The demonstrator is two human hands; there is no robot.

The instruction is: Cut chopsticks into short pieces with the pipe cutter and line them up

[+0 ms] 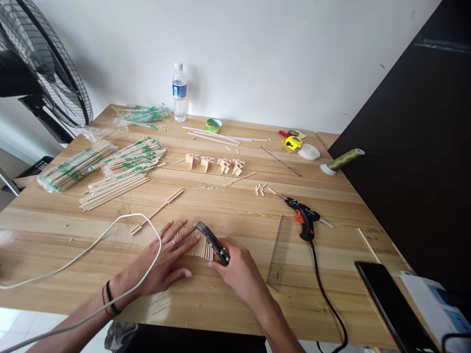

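My left hand (171,257) lies flat, fingers spread, over a side-by-side row of short round wooden sticks (201,249). A ring and dark wrist bands show on it. My right hand (237,267) is closed around a black hand tool with silver rivets (212,241); its exact kind is unclear. The tool slants across the right part of the row, its far end near my left fingertips. Part of the row is hidden under my left fingers. Farther left lies a long stick with short pieces attached at both ends (156,212).
A white cable (106,233) loops over my left forearm. To the right are a clear ruler (279,252), a glue gun (303,215) and a phone (390,299). Small stick assemblies (206,163), bundled skewers (77,166) and a water bottle (179,93) stand or lie farther back.
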